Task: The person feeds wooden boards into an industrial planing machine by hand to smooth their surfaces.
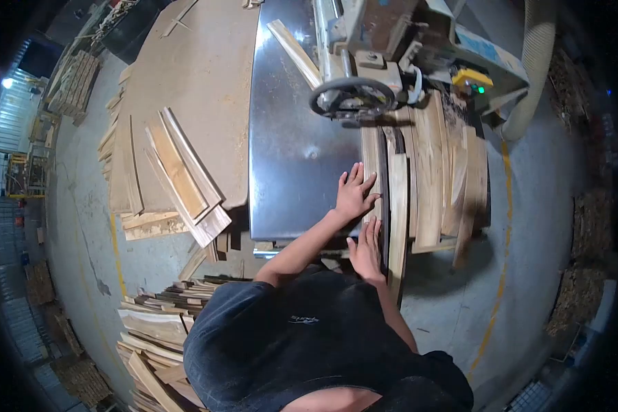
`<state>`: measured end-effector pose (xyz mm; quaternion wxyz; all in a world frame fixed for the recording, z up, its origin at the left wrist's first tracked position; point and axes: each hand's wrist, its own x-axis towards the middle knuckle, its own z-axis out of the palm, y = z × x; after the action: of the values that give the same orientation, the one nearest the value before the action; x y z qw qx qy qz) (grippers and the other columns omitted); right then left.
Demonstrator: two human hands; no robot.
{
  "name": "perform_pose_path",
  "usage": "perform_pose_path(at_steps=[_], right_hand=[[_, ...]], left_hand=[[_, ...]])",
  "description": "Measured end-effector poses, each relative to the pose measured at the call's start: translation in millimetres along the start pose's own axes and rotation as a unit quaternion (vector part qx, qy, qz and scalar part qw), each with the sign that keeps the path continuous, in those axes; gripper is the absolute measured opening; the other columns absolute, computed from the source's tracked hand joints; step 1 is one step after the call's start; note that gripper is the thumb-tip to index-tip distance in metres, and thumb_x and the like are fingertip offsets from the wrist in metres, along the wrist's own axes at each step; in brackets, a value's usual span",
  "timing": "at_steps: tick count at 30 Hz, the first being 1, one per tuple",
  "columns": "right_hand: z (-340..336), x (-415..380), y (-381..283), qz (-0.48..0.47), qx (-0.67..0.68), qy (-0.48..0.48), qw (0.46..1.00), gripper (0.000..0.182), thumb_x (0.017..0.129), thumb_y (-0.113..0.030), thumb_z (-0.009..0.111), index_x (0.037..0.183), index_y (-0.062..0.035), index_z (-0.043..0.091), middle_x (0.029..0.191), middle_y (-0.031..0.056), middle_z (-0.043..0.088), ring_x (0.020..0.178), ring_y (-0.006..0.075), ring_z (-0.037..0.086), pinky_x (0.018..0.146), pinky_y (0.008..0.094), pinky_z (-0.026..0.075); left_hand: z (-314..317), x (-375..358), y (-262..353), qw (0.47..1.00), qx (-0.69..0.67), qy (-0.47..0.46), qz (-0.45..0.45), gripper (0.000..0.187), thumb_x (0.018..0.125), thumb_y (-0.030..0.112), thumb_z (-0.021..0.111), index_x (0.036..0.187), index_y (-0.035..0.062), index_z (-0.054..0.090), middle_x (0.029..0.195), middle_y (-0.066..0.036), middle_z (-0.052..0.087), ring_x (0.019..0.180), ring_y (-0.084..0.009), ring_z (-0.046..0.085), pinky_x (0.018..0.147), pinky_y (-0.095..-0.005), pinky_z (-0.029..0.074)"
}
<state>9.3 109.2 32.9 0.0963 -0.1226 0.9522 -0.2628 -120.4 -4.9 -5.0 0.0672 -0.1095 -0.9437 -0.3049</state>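
Pale wood is seen in the narrow board (370, 147), which is laid lengthwise along the right edge of the shiny metal tabletop (295, 185); its far end is hidden by the machine (381, 41), and its near part is covered by both hands. The left hand (355, 195) is laid on the board farther off, with its fingers spread and its palm turned down; the right hand (366, 254) is placed nearer, with its fingers extended toward the far side and their tips rested on the board; neither hand is clenched, and nothing is seen to be enclosed by either. Just to the right of the board, a dark strip (384, 199) is set, and beyond it a light strip (397, 206) is stretched from far to near; farther right, wide planks (429, 172) are laid side by side. Above the far part of the board, a black handwheel (353, 97) is mounted on the machine; to its left, a loose slat (294, 52) is rested at a slant on the metal. On the left, several boards (175, 165) are piled near the right edge of a brown tabletop (209, 75); nearer, at the left, a heap of strips (154, 343) is gathered beside the person.
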Motion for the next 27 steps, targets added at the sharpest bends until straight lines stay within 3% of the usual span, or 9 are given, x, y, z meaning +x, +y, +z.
perform_pose_path(at_steps=[6,9,11,12,13,15,18,21,27], right_hand=[[1.5,58.9,-26.1,0.06,-0.01,0.027,0.998,0.08,0.09,-0.034,0.063,0.137,0.0201,0.03,0.152,0.0367,0.012,0.144,0.0512,0.007,0.117,0.0497,0.018],[14.6,68.4,-25.0,0.101,-0.009,0.024,0.995,0.089,0.086,-0.039,0.068,0.14,0.0186,0.028,0.154,0.0355,0.009,0.144,0.0518,0.003,0.118,0.0486,0.017],[18.5,69.1,-19.0,0.131,0.049,0.022,0.99,0.086,0.087,-0.037,0.068,0.142,0.0154,0.028,0.156,0.0319,0.001,0.144,0.0505,-0.005,0.118,0.0475,0.016],[22.0,68.4,-21.1,0.139,-0.004,0.101,0.985,0.072,0.087,-0.036,0.067,0.137,0.0105,0.043,0.153,0.0277,0.026,0.144,0.0448,0.02,0.113,0.0447,0.03],[21.6,68.8,-21.5,0.117,-0.074,0.22,0.966,0.046,0.089,-0.024,0.066,0.123,0.0069,0.06,0.138,0.0216,0.052,0.128,0.0385,0.05,0.101,0.0417,0.047],[21.5,68.2,-6.3,0.068,-0.064,0.294,0.951,0.025,0.09,-0.01,0.064,0.111,0.0024,0.069,0.124,0.0162,0.064,0.111,0.035,0.064,0.089,0.0399,0.055],[39.5,71.2,-12.4,0.164,-0.033,0.308,0.937,0.019,0.091,-0.003,0.061,0.108,0.0008,0.069,0.124,0.0122,0.065,0.117,0.034,0.06,0.096,0.04,0.051],[41.3,68.8,-4.7,0.125,-0.049,0.287,0.949,0.015,0.095,-0.004,0.056,0.102,-0.001,0.069,0.123,0.0126,0.065,0.119,0.0342,0.059,0.1,0.0412,0.049],[41.4,75.1,7.0,0.114,-0.007,0.277,0.954,0.015,0.093,-0.002,0.056,0.102,-0.0034,0.069,0.121,0.0143,0.066,0.12,0.0353,0.058,0.1,0.041,0.048]], left_hand=[[-18.6,48.1,-52.1,0.998,-0.041,-0.011,0.048,0.055,0.084,0.04,0.067,0.132,0.0139,0.059,0.145,-0.028,0.04,0.139,-0.0382,0.035,0.108,-0.0551,0.029],[-46.9,65.5,-114.8,0.961,-0.264,-0.055,0.06,0.024,0.086,0.012,0.062,0.108,0.005,0.068,0.119,-0.021,0.063,0.119,-0.038,0.055,0.097,-0.0425,0.043],[-61.2,82.3,-134.6,0.928,-0.253,0.21,-0.173,0.018,0.083,0.005,0.061,0.099,0.0033,0.068,0.101,-0.015,0.068,0.105,-0.035,0.06,0.092,-0.0396,0.046],[-71.8,100.2,-154.9,0.923,-0.195,0.276,-0.182,0.02,0.083,0.005,0.061,0.101,0.0034,0.068,0.103,-0.016,0.067,0.104,-0.0355,0.059,0.091,-0.0417,0.046],[-81.9,126.6,-176.9,0.911,-0.135,0.34,-0.19,0.021,0.084,0.006,0.06,0.104,0.0036,0.068,0.104,-0.016,0.066,0.103,-0.036,0.058,0.09,-0.0437,0.045],[-95.1,179.8,-208.7,0.903,-0.08,0.374,-0.196,0.031,0.084,0.015,0.063,0.113,0.0059,0.066,0.112,-0.019,0.063,0.11,-0.0383,0.055,0.094,-0.0439,0.044],[-100.3,248.3,-227.7,0.929,-0.062,0.271,-0.245,0.053,0.078,0.036,0.069,0.126,0.0137,0.062,0.133,-0.024,0.049,0.126,-0.041,0.042,0.103,-0.0509,0.035],[-97.1,290.2,-238.2,0.959,-0.005,0.16,-0.234,0.064,0.073,0.047,0.07,0.131,0.0204,0.06,0.149,-0.028,0.03,0.141,-0.0426,0.024,0.109,-0.0567,0.026],[-110.2,297.0,-260.3,0.938,0.032,0.247,-0.241,0.07,0.067,0.037,0.068,0.133,0.0171,0.059,0.15,-0.03,0.03,0.142,-0.0421,0.025,0.112,-0.0521,0.024]])
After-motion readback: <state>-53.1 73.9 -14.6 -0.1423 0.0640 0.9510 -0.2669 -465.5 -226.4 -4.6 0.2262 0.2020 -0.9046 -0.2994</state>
